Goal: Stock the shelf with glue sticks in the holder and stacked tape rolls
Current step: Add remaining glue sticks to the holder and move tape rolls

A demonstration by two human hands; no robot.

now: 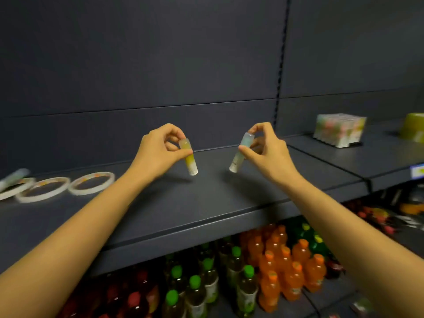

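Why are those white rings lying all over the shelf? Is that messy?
A little. The tape rolls lie flat side by side at the left of the shelf, overlapping, not stacked. The left hand and right hand each hold a glue stick above the shelf, away from the holder at the right.

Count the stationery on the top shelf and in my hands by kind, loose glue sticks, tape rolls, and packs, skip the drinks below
Glue sticks: 2, one in the left hand at, one in the right hand at
Tape rolls: 3 lying flat at
Packs: 1 at
Total: 6
A blurred item at the far left edge is left uncounted.
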